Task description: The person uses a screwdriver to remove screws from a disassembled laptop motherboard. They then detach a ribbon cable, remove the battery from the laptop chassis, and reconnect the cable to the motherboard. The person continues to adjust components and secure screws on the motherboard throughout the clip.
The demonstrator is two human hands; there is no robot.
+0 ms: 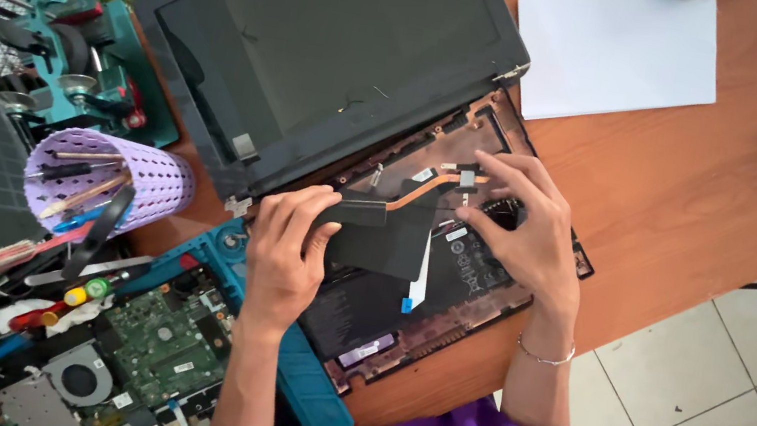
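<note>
Both hands' grip on heatsink (399, 208), opened laptop (389, 144), wooden desk (705, 194), tiled floor (753, 404)

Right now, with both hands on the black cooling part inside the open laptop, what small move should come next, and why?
Probably lower its right end. The left hand grips the black flat heatsink plate at its left edge, and the right hand pinches the far end of its copper heat pipe above the open laptop base, so it seems not yet seated.
</note>
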